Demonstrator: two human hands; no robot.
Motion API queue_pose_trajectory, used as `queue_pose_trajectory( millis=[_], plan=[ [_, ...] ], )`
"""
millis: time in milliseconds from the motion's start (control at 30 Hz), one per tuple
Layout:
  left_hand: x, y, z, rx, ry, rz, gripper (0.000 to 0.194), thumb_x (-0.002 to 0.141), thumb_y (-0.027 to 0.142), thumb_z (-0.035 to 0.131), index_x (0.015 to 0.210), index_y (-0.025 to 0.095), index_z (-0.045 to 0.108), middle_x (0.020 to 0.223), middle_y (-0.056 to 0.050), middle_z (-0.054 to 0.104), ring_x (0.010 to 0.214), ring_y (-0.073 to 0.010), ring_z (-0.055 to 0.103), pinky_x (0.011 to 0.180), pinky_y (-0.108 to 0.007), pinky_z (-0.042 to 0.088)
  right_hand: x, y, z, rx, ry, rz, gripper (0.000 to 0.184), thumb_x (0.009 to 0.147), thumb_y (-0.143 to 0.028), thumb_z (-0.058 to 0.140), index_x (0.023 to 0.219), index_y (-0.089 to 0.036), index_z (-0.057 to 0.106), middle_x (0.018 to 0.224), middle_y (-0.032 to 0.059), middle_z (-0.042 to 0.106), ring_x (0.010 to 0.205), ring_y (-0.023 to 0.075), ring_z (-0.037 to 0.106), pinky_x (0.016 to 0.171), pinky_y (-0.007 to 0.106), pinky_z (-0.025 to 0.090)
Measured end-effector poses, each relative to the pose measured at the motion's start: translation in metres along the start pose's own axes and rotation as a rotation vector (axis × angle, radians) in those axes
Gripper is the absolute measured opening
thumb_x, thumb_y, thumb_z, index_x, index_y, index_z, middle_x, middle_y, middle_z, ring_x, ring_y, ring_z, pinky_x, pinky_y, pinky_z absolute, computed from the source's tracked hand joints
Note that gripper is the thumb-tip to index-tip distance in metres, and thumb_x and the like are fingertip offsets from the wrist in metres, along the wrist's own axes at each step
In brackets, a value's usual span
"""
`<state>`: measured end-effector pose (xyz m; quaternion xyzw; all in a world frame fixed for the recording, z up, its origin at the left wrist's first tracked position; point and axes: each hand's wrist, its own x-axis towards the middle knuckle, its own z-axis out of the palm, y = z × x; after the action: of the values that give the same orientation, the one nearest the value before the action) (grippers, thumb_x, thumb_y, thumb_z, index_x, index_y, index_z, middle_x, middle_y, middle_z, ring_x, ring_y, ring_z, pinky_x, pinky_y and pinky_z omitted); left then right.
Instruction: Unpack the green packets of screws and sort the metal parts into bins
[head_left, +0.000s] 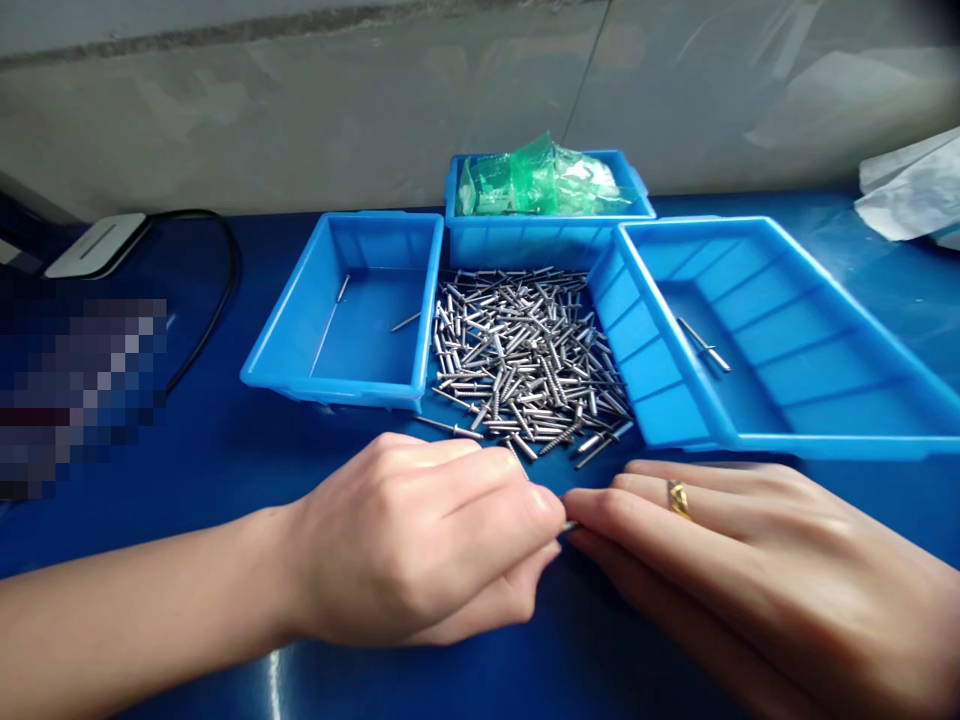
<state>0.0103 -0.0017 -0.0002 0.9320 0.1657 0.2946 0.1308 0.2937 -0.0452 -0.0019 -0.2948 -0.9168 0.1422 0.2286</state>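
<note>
My left hand (427, 545) is closed in front of the pile, fingers curled and thumb tucked beneath; what it grips is hidden. Its fingertips meet those of my right hand (757, 560), which wears a gold ring and pinches with thumb and forefinger. Between the fingertips shows the end of a small metal fastener (571, 526), too covered to tell screw from rivet. Just beyond the hands lies a mixed pile of screws and blind rivets (525, 360). The left blue bin (337, 390) holds a rivet (343, 288) and a screw (406, 322). One rivet (705, 346) lies in the right blue bin (847, 442).
Behind the pile, a third blue bin (540, 240) contains crumpled green plastic (534, 178). A white device (97, 245) and black cable (234, 262) are at far left, near a blurred-out patch. White crumpled paper (915, 185) sits at far right, by the grey wall (300, 120).
</note>
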Motion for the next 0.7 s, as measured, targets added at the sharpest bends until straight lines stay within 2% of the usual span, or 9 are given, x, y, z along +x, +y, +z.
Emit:
queue_pose_trajectory(
  millis=[167, 333, 467, 567, 700],
  plan=[
    [0.001, 0.001, -0.006, -0.052, -0.046, 0.006, 0.039, 0.136, 0.007, 0.056, 0.112, 0.017, 0.086, 0.096, -0.002, 0.094, 0.081, -0.0131, 0.088, 0.078, -0.023, 0.070, -0.004, -0.002, 0.001, 0.010, 0.039, 0.046, 0.035, 0.116, 0.005, 0.050, 0.112, -0.029, 0.057, 0.083, -0.0076, 0.062, 0.059, 0.0125, 0.058, 0.055, 0.030, 0.041],
    [0.002, 0.000, -0.005, -0.036, -0.021, 0.006, 0.039, 0.136, 0.006, 0.057, 0.112, 0.018, 0.086, 0.100, -0.002, 0.097, 0.085, -0.0126, 0.092, 0.081, -0.021, 0.073, 0.004, 0.002, -0.003, -0.040, -0.003, -0.020, 0.043, 0.128, 0.001, 0.041, 0.101, -0.027, 0.059, 0.075, -0.0106, 0.057, 0.053, 0.0067, 0.054, 0.052, 0.024, 0.041],
    [0.001, 0.001, 0.000, -0.030, 0.050, 0.007, 0.032, 0.129, 0.004, 0.061, 0.110, 0.019, 0.082, 0.103, -0.003, 0.099, 0.090, -0.0140, 0.095, 0.084, -0.021, 0.076, 0.010, 0.003, -0.008, -0.043, -0.012, -0.041, 0.052, 0.140, -0.012, 0.038, 0.100, -0.022, 0.069, 0.075, -0.0058, 0.068, 0.053, 0.0088, 0.065, 0.052, 0.027, 0.047],
    [-0.001, 0.001, 0.001, -0.038, 0.071, 0.007, 0.031, 0.124, 0.002, 0.062, 0.105, 0.021, 0.078, 0.094, -0.001, 0.095, 0.082, -0.0147, 0.092, 0.077, -0.024, 0.073, 0.010, 0.000, -0.010, -0.045, 0.026, -0.030, 0.056, 0.144, -0.023, 0.037, 0.097, -0.024, 0.067, 0.077, -0.0027, 0.073, 0.055, 0.0113, 0.069, 0.053, 0.031, 0.049],
    [0.000, 0.000, -0.002, -0.008, 0.014, 0.006, 0.033, 0.133, 0.005, 0.059, 0.111, 0.018, 0.080, 0.090, 0.001, 0.092, 0.070, -0.0127, 0.080, 0.072, -0.027, 0.066, 0.010, -0.002, -0.008, -0.019, 0.032, 0.005, 0.059, 0.145, -0.027, 0.036, 0.094, -0.025, 0.066, 0.075, -0.0030, 0.070, 0.054, 0.0112, 0.067, 0.053, 0.032, 0.047]
  ],
)
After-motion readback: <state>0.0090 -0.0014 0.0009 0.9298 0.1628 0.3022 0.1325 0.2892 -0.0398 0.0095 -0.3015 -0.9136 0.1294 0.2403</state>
